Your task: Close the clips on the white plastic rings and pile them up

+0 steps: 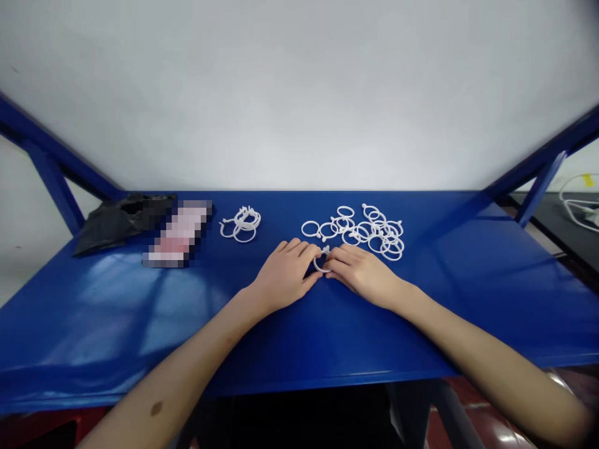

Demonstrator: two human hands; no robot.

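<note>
Between my two hands is a white plastic ring (320, 267) with a small knob at its top, close above the blue table. My left hand (289, 272) pinches its left side, thumb below and fingers above. On the other side, the fingers of my right hand (358, 272) close on the ring near the knob. Fingertips hide part of it. Just beyond my right hand lies a loose spread of similar white rings (374, 232), several overlapping. A smaller cluster of white rings (244, 223) sits past my left hand, some with small clips standing up.
A black plastic bag (112, 223) rests at the table's far left, beside a blurred-out pinkish flat item (180, 234). The blue tabletop (327, 337) meets a pale wall at the back. Blue frame posts (53, 181) slope at both sides. White cable (578, 206) lies off to the right.
</note>
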